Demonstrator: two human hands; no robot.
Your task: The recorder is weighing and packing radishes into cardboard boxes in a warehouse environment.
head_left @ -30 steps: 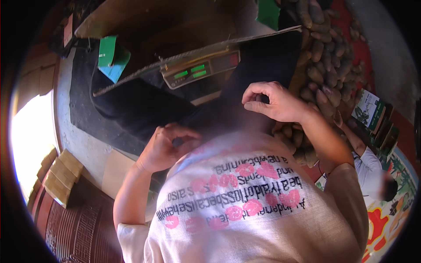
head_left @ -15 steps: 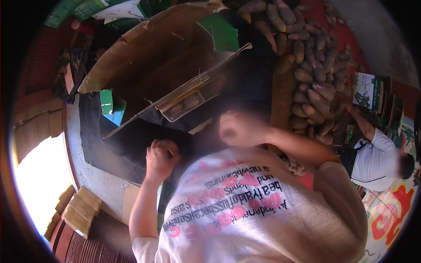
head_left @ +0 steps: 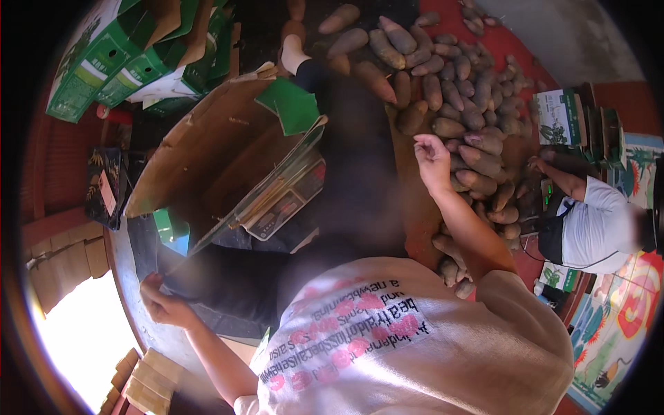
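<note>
My left hand (head_left: 164, 302) hangs low at the left, beside my dark-trousered leg, its fingers loosely stretched with nothing seen in them. At the edge of a pile of large brownish-purple tubers (head_left: 482, 160), my right hand (head_left: 433, 160) is raised with bent fingers drawn together; no object shows in it. Whether it touches a tuber cannot be told. Between my legs stands a large open cardboard box (head_left: 200, 149) with green pieces (head_left: 290, 104) at its corners. A flat printed carton (head_left: 285, 207) lies against its near side.
Green and white cartons (head_left: 104, 62) stand at the far left. Small brown boxes (head_left: 149, 384) are stacked near a bright opening. At the right a person in a white shirt (head_left: 595, 221) works beside more cartons (head_left: 560, 117). The tubers lie partly on red sheeting (head_left: 443, 10).
My hands have parted: the left moved left and down, the right moved right and up to the tubers. The view has shifted, showing more of the green cartons.
</note>
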